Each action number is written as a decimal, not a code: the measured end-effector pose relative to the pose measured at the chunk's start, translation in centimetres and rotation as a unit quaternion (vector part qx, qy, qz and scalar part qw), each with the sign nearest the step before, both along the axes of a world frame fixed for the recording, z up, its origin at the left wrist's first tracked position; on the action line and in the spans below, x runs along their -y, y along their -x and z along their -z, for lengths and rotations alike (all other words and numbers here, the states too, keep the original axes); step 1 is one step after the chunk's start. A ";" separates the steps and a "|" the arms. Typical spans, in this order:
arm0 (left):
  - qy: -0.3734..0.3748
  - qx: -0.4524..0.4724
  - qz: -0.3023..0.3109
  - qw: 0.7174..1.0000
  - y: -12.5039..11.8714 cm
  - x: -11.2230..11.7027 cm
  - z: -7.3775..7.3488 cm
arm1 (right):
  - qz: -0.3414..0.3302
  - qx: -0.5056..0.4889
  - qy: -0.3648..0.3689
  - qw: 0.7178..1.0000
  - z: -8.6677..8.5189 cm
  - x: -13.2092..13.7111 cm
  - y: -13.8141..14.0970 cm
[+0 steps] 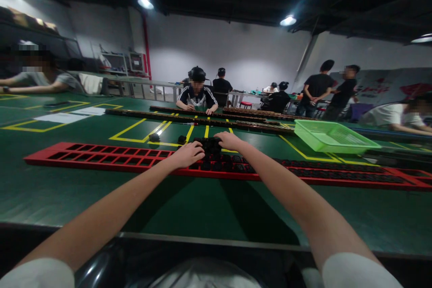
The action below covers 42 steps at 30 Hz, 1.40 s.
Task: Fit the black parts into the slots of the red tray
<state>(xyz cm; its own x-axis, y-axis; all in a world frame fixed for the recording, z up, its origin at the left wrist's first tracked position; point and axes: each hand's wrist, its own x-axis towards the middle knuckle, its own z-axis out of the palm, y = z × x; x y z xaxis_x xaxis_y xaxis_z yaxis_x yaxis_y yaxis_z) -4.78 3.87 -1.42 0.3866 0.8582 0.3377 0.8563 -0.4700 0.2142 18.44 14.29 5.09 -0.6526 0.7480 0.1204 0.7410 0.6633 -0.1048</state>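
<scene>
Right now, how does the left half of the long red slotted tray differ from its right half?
The left half of the long red slotted tray shows empty slots; the right half is filled with small black parts. The left half lies farther from the green plastic basket than the right half. Both lie flat on the green table.

green table (209, 207) carries red rack (101, 155), green basket (332, 137).

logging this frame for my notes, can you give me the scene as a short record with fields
left hand: left hand resting on the red tray, beside a clump of small black parts
right hand: right hand on the far side of the same clump
tray: left slots empty, right slots filled with black parts
surface: green table with yellow lines
nearby: green basket to the right; two loose black parts beyond the tray
others: person seated opposite
</scene>
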 end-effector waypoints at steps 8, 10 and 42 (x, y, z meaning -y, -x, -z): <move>0.030 -0.025 0.003 0.999 -0.3 0.1 -0.2 | 0.011 0.004 0.031 0.999 0.8 -3.5 -1.6; 0.032 -0.025 0.004 0.999 -0.3 0.0 -0.2 | 0.038 0.008 0.027 0.999 1.0 -3.4 -3.4; -0.025 0.148 -0.034 0.988 0.0 -1.6 0.9 | 0.028 0.014 0.050 0.998 1.8 -4.0 7.3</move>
